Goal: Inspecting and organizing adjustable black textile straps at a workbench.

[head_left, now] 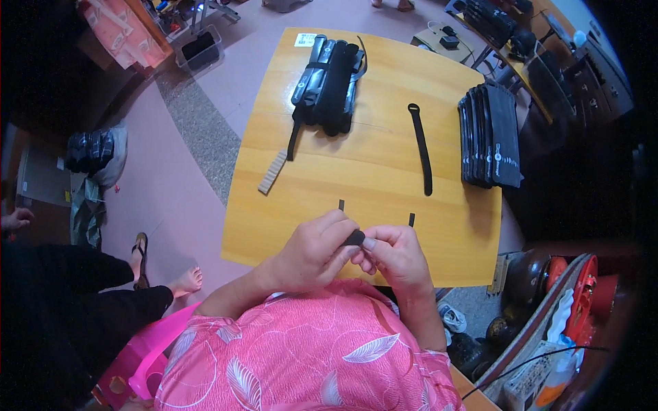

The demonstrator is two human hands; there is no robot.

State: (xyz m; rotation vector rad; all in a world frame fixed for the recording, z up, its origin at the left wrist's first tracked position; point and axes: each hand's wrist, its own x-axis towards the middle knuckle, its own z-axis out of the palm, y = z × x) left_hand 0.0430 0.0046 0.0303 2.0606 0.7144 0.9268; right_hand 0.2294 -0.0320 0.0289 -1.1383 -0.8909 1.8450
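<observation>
Near the front edge of the table, both my hands are closed on a black strap point(354, 238). My left hand point(312, 248) grips it from the left, and my right hand point(399, 259) pinches it with thumb and fingertips. A short dark end pokes out beyond each hand; the rest of the strap is hidden by my fingers. Farther off lies another black strap point(421, 154), flat, with a slotted round head. At the right edge stands a stack of flat black packs point(490, 137). A strapped bundle of black packs point(329, 85) lies at the far left.
The wooden table point(370, 164) carries a small ribbed tan strip point(273, 172) left of centre. At my left a person's legs and sandalled foot point(140, 253) come close to a pink stool point(147, 356). Red and dark containers point(582, 294) crowd the right side.
</observation>
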